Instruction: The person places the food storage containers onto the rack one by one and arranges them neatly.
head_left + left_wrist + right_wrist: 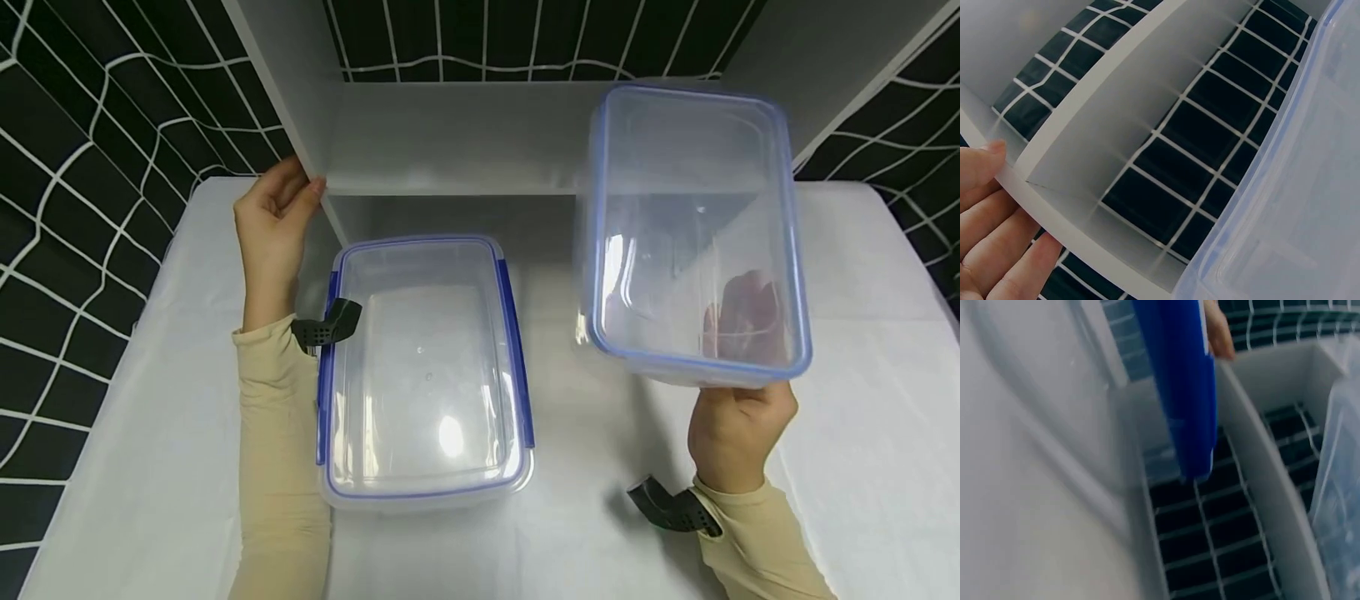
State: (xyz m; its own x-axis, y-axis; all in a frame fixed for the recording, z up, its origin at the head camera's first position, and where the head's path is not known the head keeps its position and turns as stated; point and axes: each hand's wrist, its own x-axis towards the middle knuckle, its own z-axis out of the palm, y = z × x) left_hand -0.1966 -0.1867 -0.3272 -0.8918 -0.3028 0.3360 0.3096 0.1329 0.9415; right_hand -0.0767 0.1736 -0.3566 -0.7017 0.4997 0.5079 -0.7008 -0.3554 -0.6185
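My left hand (273,221) grips the front edge of the white shelf unit's left side panel (281,75), thumb on one face and fingers on the other. Just right of that forearm, a clear plastic food container (427,375) with blue side clips lies on the white tabletop. My right hand (738,433) holds a second clear food container (697,233) by its near end, raised at the right front of the shelf unit. Its light-blue rim faces up, and the fingers show through the plastic. The right wrist view is blurred, with a blue clip (1185,394) close in front.
A white horizontal board (457,137) divides the shelf unit into compartments. Its right side panel (840,67) stands beyond the raised container. Black backdrop with white grid lines (75,250) surrounds the table. White cloth (870,400) covers the tabletop.
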